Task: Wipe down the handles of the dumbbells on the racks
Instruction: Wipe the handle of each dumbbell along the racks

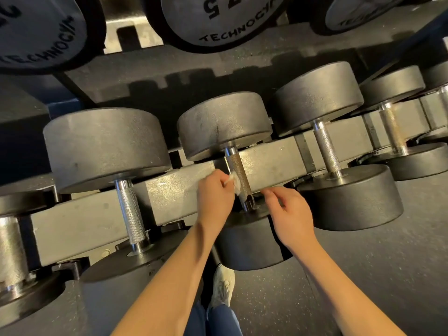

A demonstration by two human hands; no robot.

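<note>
Head view: the middle dark-grey round-headed dumbbell (224, 124) lies across the grey steel rack rail (181, 185). Its knurled steel handle (236, 166) runs from 12 to 6 o'clock near frame centre. The left hand (214, 195) sits at the handle's 9 o'clock side, thumb and fingers pinching a small white wipe (234, 181) against the knurling. The right hand (291, 212) hovers at 4 o'clock of the handle's near end, fingers loosely curled, with nothing visible in it.

The wipe is small beside the handle, so a stroke may clean only the 9 o'clock face and miss the far side and underside. The rough knurling could snag or shred it. A slack pinch could let it drop into the gap under the rail. If the dumbbell rolls in its cradle, fingers near the near collar could be nipped.

The left fingertips are tucked out of sight, so I cannot tell whether the wipe wraps round the handle. It is also unclear whether the right fingertips touch the handle. Both hands cover part of the handle's near end. The upper-tier black dumbbell heads (218, 20) at 12 o'clock are cut off by the frame edge.
</note>
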